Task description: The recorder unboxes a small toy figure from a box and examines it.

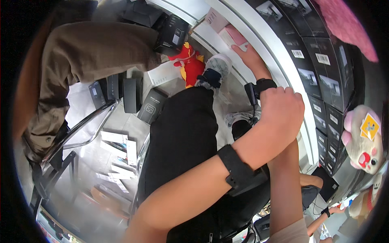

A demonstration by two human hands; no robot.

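Note:
My right hand point(250, 59) reaches behind a white shelf edge, its thumb beside a pink-and-white box point(231, 35). Part of the hand is hidden, and whether it grips the box cannot be told. A black strap with a small device point(258, 89) sits on that wrist. Nearer to me, my left hand point(281, 114) lies over my right forearm with its fingers curled. Its fingertips are out of sight, so I cannot tell if they hold anything. Another black strap point(240, 170) circles the left wrist. A light pink box point(216, 19) stands behind the pink-and-white one.
Stacked black cartons point(319, 66) rise at the right beside a plush toy point(364, 139). A red-and-yellow plush point(191, 68) lies by my shoe. Black boxes point(152, 106), white cartons point(121, 152) and metal chair legs point(88, 121) are on the left. Other people are at left and lower right.

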